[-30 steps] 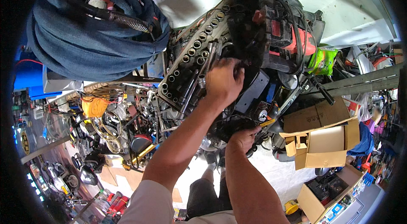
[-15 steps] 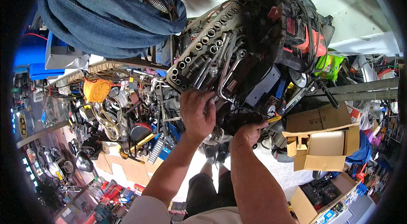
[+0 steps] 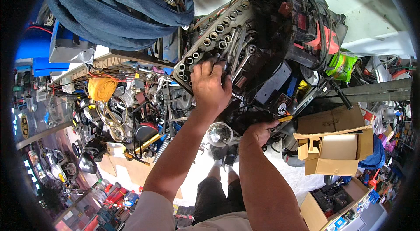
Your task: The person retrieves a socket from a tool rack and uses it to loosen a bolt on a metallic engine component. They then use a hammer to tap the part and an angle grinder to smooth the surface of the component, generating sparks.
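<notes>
The left hand (image 3: 212,86) is near the middle, with its fingers bent down at the low end of a long, grey tray (image 3: 200,48). I can't see the fingertips well, so I cannot tell if it has hold of anything. From this hand, the tray runs up toward one o'clock, with shiny, ring-shaped metal sockets (image 3: 213,35) in it. At two o'clock lies a silver metal wrench (image 3: 243,62) with a round head.

The right hand (image 3: 259,131) is between four and five o'clock from the left one. Its fingers are bent, and a thin yellow stick (image 3: 285,118) shows past their tips, toward two o'clock. I cannot tell if the hand grips it.

Farther out at two o'clock from the left hand is a red and black power tool (image 3: 323,41), partly hidden by dark cords. The black heap (image 3: 262,49) before it is too dark to make out. At ten o'clock, a fat blue cloth bundle (image 3: 118,14) is cut off by the top edge.
</notes>
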The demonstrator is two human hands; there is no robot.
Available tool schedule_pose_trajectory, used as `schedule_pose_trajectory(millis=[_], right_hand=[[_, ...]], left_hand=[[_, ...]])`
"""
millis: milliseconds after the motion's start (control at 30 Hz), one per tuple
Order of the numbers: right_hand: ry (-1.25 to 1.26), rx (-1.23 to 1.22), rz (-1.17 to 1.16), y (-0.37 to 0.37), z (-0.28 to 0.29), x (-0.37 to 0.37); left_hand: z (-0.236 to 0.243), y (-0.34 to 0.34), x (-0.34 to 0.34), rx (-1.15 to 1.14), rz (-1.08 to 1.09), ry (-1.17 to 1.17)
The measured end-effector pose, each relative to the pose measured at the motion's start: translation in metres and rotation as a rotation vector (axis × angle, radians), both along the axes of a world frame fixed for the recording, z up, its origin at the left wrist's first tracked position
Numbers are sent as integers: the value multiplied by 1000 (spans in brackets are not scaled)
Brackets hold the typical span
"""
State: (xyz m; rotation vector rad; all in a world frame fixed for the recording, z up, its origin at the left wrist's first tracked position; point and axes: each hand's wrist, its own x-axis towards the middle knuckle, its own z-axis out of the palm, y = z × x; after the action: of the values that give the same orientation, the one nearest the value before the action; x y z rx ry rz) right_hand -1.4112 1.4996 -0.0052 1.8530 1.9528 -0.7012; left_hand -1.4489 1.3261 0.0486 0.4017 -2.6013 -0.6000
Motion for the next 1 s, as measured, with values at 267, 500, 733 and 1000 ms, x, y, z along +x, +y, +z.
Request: schedule_pose_trajectory(millis=[267, 500, 733, 1000], right_hand=[[37, 14, 37, -2, 6, 0], [21, 28, 20, 0, 0, 1], [1, 46, 49, 0, 1, -1], [68, 50, 50, -5, 11, -2]], left_hand=[[-12, 5, 6, 13, -28, -40], [-13, 3, 6, 3, -37, 68], [-11, 3, -2, 1, 20, -5], [-14, 3, -7, 0, 33, 26]])
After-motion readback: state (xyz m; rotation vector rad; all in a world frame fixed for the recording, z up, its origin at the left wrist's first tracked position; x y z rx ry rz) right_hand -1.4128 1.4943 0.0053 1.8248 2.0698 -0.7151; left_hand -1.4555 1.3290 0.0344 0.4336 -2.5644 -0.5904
